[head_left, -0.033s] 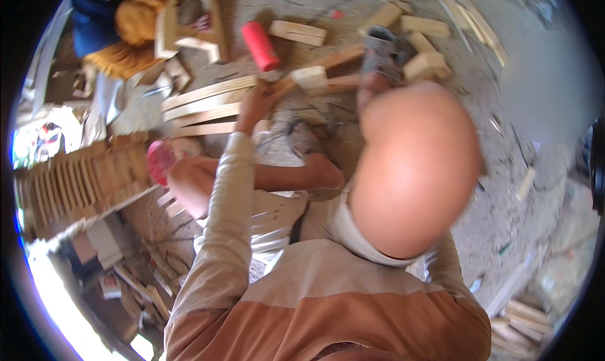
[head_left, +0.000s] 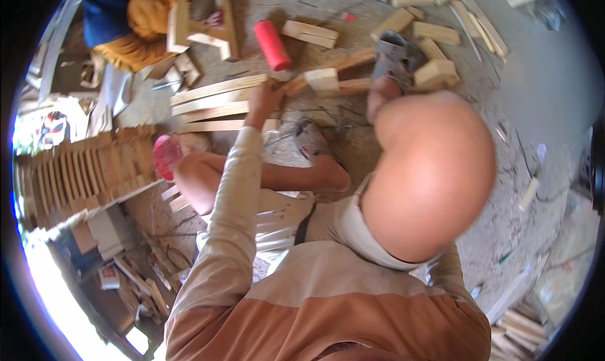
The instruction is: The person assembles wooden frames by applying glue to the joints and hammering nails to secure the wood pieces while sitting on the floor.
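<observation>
My left hand [head_left: 265,98] reaches forward with its fingers closed at the near end of a brown wooden strip [head_left: 353,61]. A pale wooden block [head_left: 322,79] sits across this strip and a second brown strip [head_left: 354,87], beside my sandalled foot [head_left: 391,55]. To the left of the hand lie several light wooden strips [head_left: 211,102], side by side on the ground. Just beyond it is a red cylinder [head_left: 272,46]. My right sleeve [head_left: 446,271] shows behind my raised knee, which hides the right hand.
Loose wooden blocks [head_left: 436,33] are scattered at the far right. At the far left, a person in dark blue and mustard clothing [head_left: 129,30] is next to a wooden frame [head_left: 179,27]. Stacked slatted wood [head_left: 82,175] stands at left; more sticks [head_left: 520,326] lie at lower right.
The whole scene has shifted slightly to the right in the picture. My left hand stays at the end of the wooden strip.
</observation>
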The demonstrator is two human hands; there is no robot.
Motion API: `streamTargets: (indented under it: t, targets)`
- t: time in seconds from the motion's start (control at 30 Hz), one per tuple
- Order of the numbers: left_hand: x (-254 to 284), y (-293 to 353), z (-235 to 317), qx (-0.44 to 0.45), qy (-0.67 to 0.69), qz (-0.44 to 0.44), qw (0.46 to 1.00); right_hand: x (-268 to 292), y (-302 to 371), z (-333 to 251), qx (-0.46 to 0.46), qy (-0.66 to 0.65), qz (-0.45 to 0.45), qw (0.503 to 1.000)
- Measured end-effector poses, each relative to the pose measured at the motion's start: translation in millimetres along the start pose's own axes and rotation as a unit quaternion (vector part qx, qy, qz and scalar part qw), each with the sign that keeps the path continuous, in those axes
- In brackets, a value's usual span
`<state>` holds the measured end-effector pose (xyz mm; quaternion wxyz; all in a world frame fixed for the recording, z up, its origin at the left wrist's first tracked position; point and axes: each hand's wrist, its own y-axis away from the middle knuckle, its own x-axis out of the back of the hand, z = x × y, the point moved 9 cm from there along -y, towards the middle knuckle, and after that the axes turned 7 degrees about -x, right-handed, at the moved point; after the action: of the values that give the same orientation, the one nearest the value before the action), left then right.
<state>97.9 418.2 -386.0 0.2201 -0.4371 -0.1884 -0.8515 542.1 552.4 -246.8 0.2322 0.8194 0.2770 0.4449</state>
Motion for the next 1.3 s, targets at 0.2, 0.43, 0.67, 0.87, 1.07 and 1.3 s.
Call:
streamTargets:
  t: [0.2,0.43,0.67,0.87,1.07,1.3]
  targets:
    - [14.6,-75.0,-23.7,0.051,0.016,0.143,0.988,17.5,43.1,-143.6,-0.187,0.012,-0.119,0.975]
    - [-43.1,-151.4,-73.6,0.275,-0.056,0.092,0.955,28.6,15.0,-178.0,-0.104,-0.042,-0.111,0.987]
    - [-29.9,-149.5,-96.1,0.185,0.505,0.147,0.83,68.5,1.8,-112.7,0.079,-0.096,0.024,0.992]
    - [61.3,-103.7,37.2,0.054,0.527,0.053,0.846,121.6,-28.8,-104.0,0.473,0.03,0.315,0.823]
    - [128.6,-30.5,280.6,-0.09,0.531,-0.131,0.832,112.2,14.8,-232.8,0.585,0.247,0.319,0.704]
    - [102.8,-10.3,396.0,-0.175,0.51,-0.224,0.812,143.1,21.5,-230.9,0.579,0.331,0.3,0.682]
